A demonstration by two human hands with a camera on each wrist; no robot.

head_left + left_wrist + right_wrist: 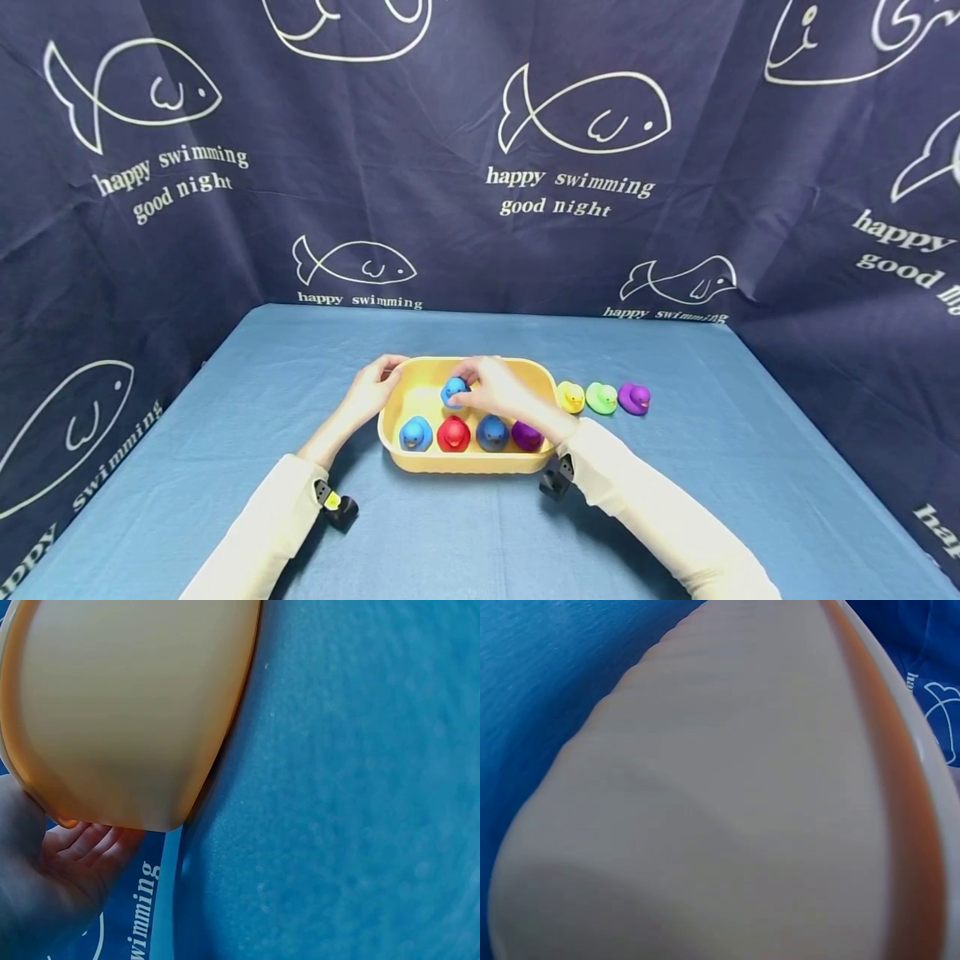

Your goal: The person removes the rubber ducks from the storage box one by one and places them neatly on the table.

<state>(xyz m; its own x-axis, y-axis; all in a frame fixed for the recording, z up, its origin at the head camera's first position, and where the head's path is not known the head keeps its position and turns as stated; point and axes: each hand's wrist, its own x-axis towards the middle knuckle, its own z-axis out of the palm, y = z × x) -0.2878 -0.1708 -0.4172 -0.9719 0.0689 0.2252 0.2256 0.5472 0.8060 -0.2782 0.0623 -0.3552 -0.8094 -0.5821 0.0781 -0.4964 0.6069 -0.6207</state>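
Observation:
A pale yellow plastic tub (465, 463) stands on the blue cloth. My left hand (371, 390) grips its left end, and the left wrist view shows the fingers lying against the outer wall. Inside the tub, my right hand (495, 387) pinches a blue rubber duck (452, 390) between thumb and fingers. Along the tub's near side sit a blue duck (416, 434), a red duck (453, 434), a darker blue duck (492, 433) and a purple duck (527, 435), partly covered by the right wrist. The tub's outer wall (705, 795) fills most of the right wrist view, hiding the hand.
Just right of the tub, a yellow duck (572, 397), a green duck (602, 398) and another purple duck (634, 398) stand in a row on the table (450, 542). Dark blue curtains (435, 158) with fish drawings enclose the table's back and sides.

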